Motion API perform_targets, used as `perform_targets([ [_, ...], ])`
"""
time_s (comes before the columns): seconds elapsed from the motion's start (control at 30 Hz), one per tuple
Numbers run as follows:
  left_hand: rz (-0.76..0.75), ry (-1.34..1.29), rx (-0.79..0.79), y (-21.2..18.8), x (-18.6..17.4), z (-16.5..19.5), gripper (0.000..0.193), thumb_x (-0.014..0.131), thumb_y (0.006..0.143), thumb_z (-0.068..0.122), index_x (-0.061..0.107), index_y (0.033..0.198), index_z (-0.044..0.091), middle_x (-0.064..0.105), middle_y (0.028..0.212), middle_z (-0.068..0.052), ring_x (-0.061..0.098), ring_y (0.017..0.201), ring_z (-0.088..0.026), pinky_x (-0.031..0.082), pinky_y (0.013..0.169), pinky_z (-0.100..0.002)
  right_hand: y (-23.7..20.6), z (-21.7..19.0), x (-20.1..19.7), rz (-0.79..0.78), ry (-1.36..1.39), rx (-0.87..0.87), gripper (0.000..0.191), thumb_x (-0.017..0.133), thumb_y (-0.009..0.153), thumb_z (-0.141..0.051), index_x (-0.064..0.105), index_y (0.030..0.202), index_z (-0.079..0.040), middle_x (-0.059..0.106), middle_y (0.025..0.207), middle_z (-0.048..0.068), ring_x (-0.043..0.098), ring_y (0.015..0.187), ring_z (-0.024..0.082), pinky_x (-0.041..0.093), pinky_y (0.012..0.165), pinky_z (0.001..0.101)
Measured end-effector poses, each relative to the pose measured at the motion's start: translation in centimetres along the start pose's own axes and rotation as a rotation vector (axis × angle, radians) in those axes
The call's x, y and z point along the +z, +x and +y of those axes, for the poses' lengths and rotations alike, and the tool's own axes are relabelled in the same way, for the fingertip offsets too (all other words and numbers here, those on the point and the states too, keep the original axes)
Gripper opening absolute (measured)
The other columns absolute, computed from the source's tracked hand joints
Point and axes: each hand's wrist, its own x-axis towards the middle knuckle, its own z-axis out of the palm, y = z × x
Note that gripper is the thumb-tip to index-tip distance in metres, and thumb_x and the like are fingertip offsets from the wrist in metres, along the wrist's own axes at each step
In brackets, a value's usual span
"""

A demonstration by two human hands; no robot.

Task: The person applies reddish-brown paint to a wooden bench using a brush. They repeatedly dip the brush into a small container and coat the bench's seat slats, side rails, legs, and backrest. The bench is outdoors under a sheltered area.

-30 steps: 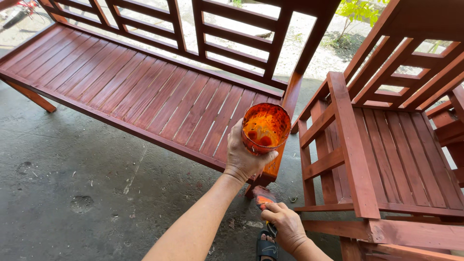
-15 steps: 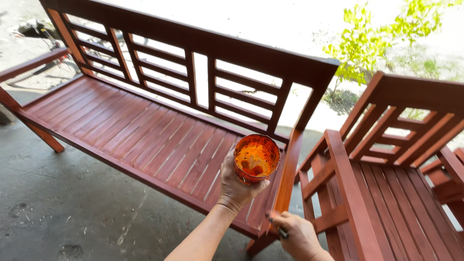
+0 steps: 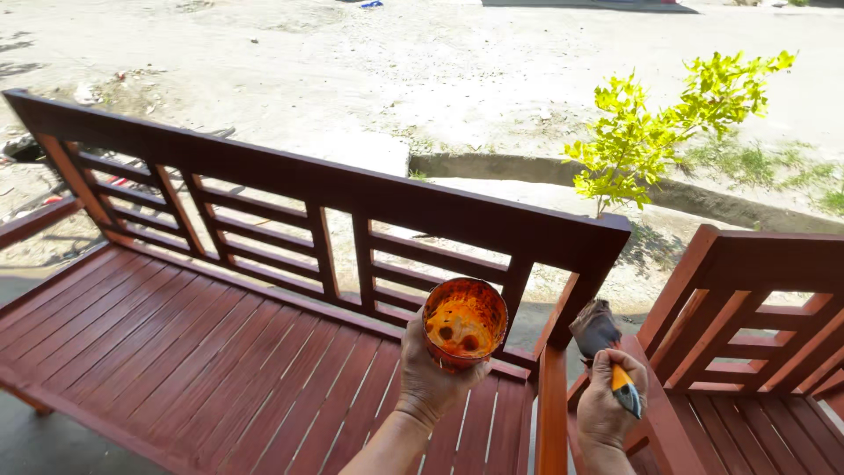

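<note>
My left hand (image 3: 431, 374) grips a small round cup (image 3: 464, 320) stained orange-brown inside, held above the seat of a long red-brown slatted wooden bench (image 3: 220, 352). My right hand (image 3: 608, 400) is closed on a paintbrush (image 3: 601, 343) with an orange and dark handle; its dark bristles point up, close to the bench's right armrest (image 3: 552, 405) and the end of its top rail (image 3: 563, 233). The cup sits just left of the brush.
A matching red-brown wooden chair (image 3: 756, 352) stands directly to the right of the bench. Behind the furniture lies sandy ground, a concrete kerb (image 3: 527, 171) and a small bright green shrub (image 3: 659, 132). Grey concrete floor (image 3: 35, 440) shows at lower left.
The view has tilted up from the seat and floor to the bench's backrest and the ground beyond. My right hand has risen with the brush beside the armrest; the cup stays in my left hand.
</note>
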Motion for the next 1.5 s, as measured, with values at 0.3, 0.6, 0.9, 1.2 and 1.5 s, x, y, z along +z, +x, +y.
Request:
perform_targets([
  [0.3,-0.057,0.004,-0.002,6.7,2.1,-5.3,0.105,0.099,0.048,0.021,0.046,0.138,0.007,0.055,0.128,-0.012,0.057,0.121,-0.029,0.051,0.103,-0.041,6.0,0.5,5.5,0.105,-0.319,-0.291,0.022,0.063,0.114,-0.024,0.052,0.116,-0.005,0.055,0.114,0.006,0.060,0.100,0.014,0.055,0.089,0.0290],
  [0.6,-0.056,-0.123,-0.018,14.0,-5.2,-12.6,0.104,0.097,0.050,0.017,0.043,0.139,0.005,0.057,0.127,-0.012,0.061,0.120,-0.025,0.055,0.103,-0.037,1.9,-0.9,18.7,0.162,-0.655,-0.430,0.020,0.068,0.109,-0.021,0.059,0.119,-0.007,0.050,0.121,0.014,0.053,0.118,0.032,0.046,0.106,0.0459],
  [0.9,-0.026,0.038,0.079,23.1,-21.3,-20.8,0.106,0.098,0.051,0.020,0.042,0.139,0.002,0.057,0.127,-0.013,0.059,0.121,-0.027,0.053,0.103,-0.038,-10.3,-5.0,42.7,-0.048,-0.528,-0.492,0.023,0.071,0.095,-0.014,0.058,0.113,-0.009,0.052,0.127,0.023,0.060,0.109,0.036,0.054,0.090,0.0440],
  [1.2,0.073,0.094,-0.015,27.0,-33.0,-25.9,0.094,0.094,0.061,0.021,0.042,0.136,0.002,0.055,0.128,-0.012,0.062,0.120,-0.023,0.057,0.102,-0.034,-17.9,-6.8,55.4,-0.571,-0.252,-0.346,0.015,0.070,0.094,-0.013,0.064,0.108,-0.014,0.060,0.140,0.017,0.070,0.109,0.030,0.059,0.087,0.0376],
  [1.5,0.071,-0.004,0.024,25.6,-25.2,-22.5,0.097,0.095,0.058,0.017,0.041,0.137,0.002,0.053,0.128,-0.013,0.060,0.120,-0.024,0.058,0.100,-0.036,-10.4,-4.7,43.5,-0.561,-0.241,-0.316,0.014,0.070,0.094,-0.011,0.071,0.108,-0.013,0.062,0.137,0.016,0.069,0.118,0.027,0.059,0.093,0.0343],
])
